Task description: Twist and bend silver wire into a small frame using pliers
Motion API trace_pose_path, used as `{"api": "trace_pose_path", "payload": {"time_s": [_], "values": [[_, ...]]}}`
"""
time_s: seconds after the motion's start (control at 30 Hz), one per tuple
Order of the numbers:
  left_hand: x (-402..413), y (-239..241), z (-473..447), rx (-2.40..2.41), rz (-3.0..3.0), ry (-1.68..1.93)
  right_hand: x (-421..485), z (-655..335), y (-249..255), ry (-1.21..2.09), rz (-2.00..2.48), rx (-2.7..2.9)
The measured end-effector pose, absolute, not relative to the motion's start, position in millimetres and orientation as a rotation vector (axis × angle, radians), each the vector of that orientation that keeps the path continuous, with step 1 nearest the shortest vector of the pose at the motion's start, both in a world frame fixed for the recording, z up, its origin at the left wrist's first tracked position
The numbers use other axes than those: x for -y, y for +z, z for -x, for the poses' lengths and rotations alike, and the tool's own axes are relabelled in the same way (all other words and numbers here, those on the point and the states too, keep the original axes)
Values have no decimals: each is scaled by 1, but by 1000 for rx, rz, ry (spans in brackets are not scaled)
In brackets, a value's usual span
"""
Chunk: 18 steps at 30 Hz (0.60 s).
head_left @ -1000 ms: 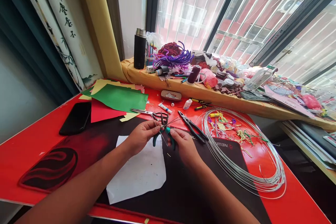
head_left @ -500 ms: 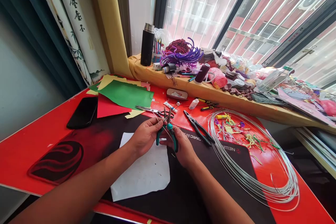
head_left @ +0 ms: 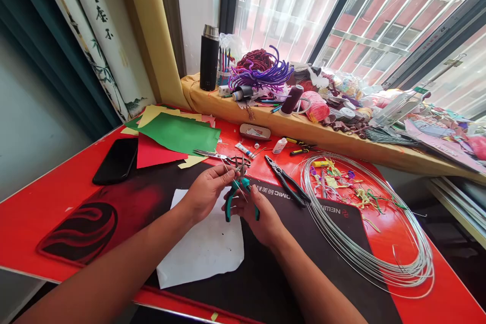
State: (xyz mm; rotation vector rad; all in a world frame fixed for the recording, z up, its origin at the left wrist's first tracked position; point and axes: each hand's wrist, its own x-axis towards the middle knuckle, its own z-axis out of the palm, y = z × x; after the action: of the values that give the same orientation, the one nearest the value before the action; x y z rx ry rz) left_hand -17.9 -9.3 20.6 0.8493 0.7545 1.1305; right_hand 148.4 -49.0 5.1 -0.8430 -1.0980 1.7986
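Observation:
My left hand [head_left: 208, 190] is closed, its thumb and fingertips pinching a thin wire [head_left: 240, 190] that runs across the pliers. My right hand [head_left: 264, 216] is wrapped round a pair of teal-handled pliers [head_left: 229, 205], with the handles spread and the jaws pointing away from me. The wire lies close to the jaws; whether they grip it is too small to tell. Beneath both hands a white sheet of paper [head_left: 201, 255] with small dark specks lies on the black mouse pad [head_left: 273, 273].
To the right are black-handled pliers [head_left: 287, 181] and a large coil of silver wire [head_left: 364, 250]. Scissors [head_left: 212, 155], a glue tube [head_left: 245, 150] and a small white bottle [head_left: 280, 146] lie beyond my hands. Coloured paper [head_left: 178, 134] and a black phone [head_left: 116, 161] sit left.
The teal pliers' handles have spread wider apart, and my right fingers have loosened round them. My left hand still pinches the wire. The whole view has shifted slightly.

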Motion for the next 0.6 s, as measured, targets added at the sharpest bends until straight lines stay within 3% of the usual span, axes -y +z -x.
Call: {"api": "trace_pose_path", "payload": {"time_s": [0.17,0.37,0.6], "values": [[-1,30,36,-1030,-1174,1386,47,-164,5,1726,851,1146],[-2,33,48,-1352,-1526,1388,42,-177,4,1446,1048,1440],[-1,29,44,-1358,-1588,1370,47,-172,6,1309,1161,1639]]}}
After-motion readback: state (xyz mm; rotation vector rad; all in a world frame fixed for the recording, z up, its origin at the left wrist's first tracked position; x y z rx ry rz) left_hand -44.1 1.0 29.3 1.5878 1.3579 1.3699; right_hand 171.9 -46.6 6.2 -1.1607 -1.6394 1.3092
